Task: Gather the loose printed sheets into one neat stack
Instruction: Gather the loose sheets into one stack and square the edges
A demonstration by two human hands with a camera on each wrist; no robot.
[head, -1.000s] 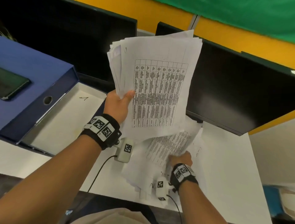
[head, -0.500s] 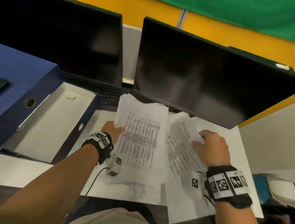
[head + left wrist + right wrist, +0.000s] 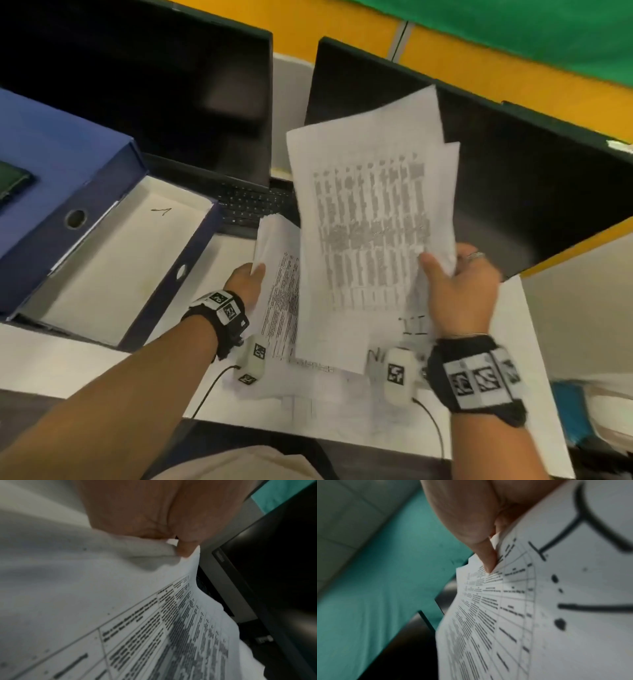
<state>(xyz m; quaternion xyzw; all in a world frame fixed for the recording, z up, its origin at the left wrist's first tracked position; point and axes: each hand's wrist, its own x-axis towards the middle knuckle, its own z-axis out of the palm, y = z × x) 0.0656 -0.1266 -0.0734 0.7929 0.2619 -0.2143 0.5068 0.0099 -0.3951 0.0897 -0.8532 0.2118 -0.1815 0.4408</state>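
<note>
My right hand (image 3: 455, 287) grips a bundle of printed sheets (image 3: 370, 219) by its right edge and holds it raised and tilted in front of the right monitor. In the right wrist view the thumb (image 3: 486, 557) presses on the printed table of that bundle (image 3: 530, 608). My left hand (image 3: 245, 284) holds the left edge of a lower stack of printed sheets (image 3: 279, 284) lying on the white desk. The left wrist view shows a fingertip (image 3: 185, 549) pinching that stack's (image 3: 120, 615) curled edge. More sheets (image 3: 308, 383) lie under both near the desk's front edge.
An open blue box file (image 3: 102, 260) sits at the left, with a phone (image 3: 13, 181) on its lid. Two dark monitors (image 3: 513, 192) stand behind, a black keyboard (image 3: 253, 205) between them and the papers. The white desk (image 3: 534, 377) ends close on the right.
The right hand has lifted its bundle off the desk and up in front of the right monitor. The left hand still holds the lower stack, now partly covered by the raised bundle.
</note>
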